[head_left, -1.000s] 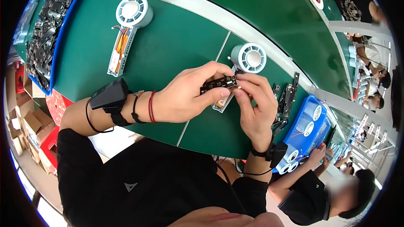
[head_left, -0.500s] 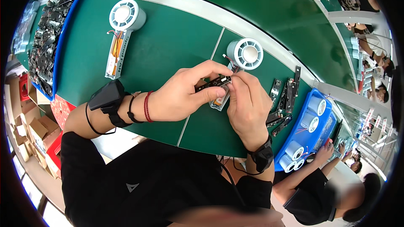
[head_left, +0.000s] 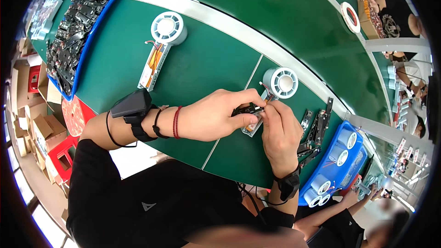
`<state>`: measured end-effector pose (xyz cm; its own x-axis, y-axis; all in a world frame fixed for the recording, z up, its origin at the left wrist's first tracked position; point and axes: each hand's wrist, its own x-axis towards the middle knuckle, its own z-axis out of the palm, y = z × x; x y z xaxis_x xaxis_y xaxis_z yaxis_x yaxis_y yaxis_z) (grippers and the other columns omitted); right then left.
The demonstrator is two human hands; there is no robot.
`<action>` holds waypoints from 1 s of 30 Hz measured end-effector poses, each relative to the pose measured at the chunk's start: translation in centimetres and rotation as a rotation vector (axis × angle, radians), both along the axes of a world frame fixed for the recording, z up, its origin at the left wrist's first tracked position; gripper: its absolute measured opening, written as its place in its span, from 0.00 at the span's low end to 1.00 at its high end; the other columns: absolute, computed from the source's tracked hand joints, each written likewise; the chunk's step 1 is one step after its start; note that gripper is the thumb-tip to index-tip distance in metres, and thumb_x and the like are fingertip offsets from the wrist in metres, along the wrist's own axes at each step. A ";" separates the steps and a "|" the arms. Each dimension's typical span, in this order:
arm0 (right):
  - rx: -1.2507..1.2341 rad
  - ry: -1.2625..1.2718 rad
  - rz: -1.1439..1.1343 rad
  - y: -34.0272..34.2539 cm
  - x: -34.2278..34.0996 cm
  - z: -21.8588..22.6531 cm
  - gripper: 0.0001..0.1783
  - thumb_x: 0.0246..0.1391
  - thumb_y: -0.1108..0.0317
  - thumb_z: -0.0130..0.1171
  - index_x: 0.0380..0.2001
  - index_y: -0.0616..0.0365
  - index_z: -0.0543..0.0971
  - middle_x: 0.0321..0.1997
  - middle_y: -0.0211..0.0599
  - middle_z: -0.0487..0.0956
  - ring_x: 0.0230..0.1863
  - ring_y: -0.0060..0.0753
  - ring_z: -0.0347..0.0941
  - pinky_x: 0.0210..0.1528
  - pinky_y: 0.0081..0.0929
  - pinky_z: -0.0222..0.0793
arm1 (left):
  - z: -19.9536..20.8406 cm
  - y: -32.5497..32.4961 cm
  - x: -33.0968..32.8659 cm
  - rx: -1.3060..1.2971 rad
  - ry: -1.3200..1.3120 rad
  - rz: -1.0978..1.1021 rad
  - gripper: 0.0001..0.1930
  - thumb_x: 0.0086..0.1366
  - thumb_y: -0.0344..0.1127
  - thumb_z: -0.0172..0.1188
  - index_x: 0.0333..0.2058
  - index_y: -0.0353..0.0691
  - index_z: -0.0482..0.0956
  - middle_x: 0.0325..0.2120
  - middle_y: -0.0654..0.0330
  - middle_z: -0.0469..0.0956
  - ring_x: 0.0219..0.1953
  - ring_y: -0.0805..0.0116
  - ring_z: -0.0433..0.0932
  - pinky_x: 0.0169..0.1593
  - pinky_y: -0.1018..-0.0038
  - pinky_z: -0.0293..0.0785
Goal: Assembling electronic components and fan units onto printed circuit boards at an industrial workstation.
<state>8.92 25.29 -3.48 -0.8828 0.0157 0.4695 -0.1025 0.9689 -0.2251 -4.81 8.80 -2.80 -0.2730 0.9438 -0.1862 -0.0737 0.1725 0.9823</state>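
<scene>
My left hand pinches a small black circuit board between thumb and fingers, above the green table. My right hand is closed at the board's right end, its fingertips pressed together by thin wires; what exactly they grip is too small to make out. Just beyond the hands lies a light-blue handheld fan with a round head. Its open handle is partly hidden under my hands. To the left, a second such fan lies with its handle open, showing an orange part and wires inside.
Several black circuit boards lie to the right of my right hand. Beyond them, a blue tray holds fan heads. Another blue tray full of black boards stands far left. A co-worker's arm is at the lower right.
The whole view has shifted, so the table and hands sit lower and further right in it. Both hands stay together at the circuit board, which is tilted slightly differently.
</scene>
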 end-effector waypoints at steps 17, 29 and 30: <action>-1.359 -0.225 -0.131 0.9 1.4 1.7 0.10 0.53 0.86 0.68 0.38 0.66 0.81 0.41 0.38 0.81 0.40 0.28 0.82 0.44 0.23 0.80 | -2.3 -0.1 1.4 0.243 0.083 0.288 0.18 0.72 0.27 0.59 0.58 0.33 0.72 0.44 0.55 0.77 0.42 0.71 0.75 0.49 0.72 0.74; -1.073 -0.063 0.016 0.9 1.1 0.0 0.09 0.56 0.84 0.66 0.41 0.67 0.82 0.43 0.39 0.80 0.37 0.25 0.77 0.38 0.20 0.74 | -2.2 -0.1 1.0 0.315 0.310 0.228 0.20 0.66 0.25 0.65 0.57 0.34 0.76 0.44 0.54 0.75 0.45 0.62 0.77 0.48 0.72 0.75; -1.031 -0.038 0.039 0.8 1.0 0.0 0.09 0.57 0.82 0.66 0.41 0.67 0.83 0.42 0.39 0.80 0.37 0.25 0.77 0.38 0.20 0.73 | -2.3 -0.1 1.0 0.304 0.344 0.232 0.20 0.66 0.25 0.66 0.56 0.35 0.77 0.44 0.54 0.76 0.45 0.62 0.77 0.50 0.71 0.74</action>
<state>9.94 26.11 -3.48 -0.9052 0.3658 0.2164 -0.1055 0.2999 -0.9481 -3.81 8.72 -5.06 -0.4788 0.8486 0.2250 0.2604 -0.1075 0.9595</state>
